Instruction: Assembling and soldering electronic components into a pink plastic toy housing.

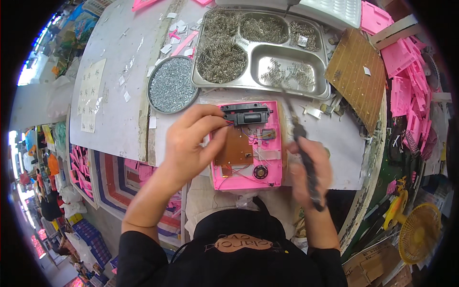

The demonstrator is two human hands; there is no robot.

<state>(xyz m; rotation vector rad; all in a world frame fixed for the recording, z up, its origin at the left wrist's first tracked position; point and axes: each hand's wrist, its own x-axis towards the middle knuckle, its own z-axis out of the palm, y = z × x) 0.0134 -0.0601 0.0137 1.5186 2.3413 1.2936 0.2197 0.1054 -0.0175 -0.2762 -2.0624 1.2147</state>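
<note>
A pink plastic casing (264, 191) lies open on the table in front of me. Inside it sit a brown circuit board (233, 148), a black plastic block (251, 118), a small metal-sided part (268, 134), a round black speaker (260, 172) and thin wires. My left hand (193, 138) reaches over the casing's left side, fingers bent and drawn together by the black block; whatever is between the fingertips is hidden. To the right of the casing, my right hand (313, 167), somewhat blurred, grips the dark handle of a soldering iron (300, 134), its metal tip pointing away from me.
Beyond the casing stands a metal compartment tray (253, 88) of small springs. Left of it is a round dish (152, 98) of small silver metal pieces. A brown board (358, 76) leans at the right, near stacked pink parts (406, 95) and a yellow fan (420, 232).
</note>
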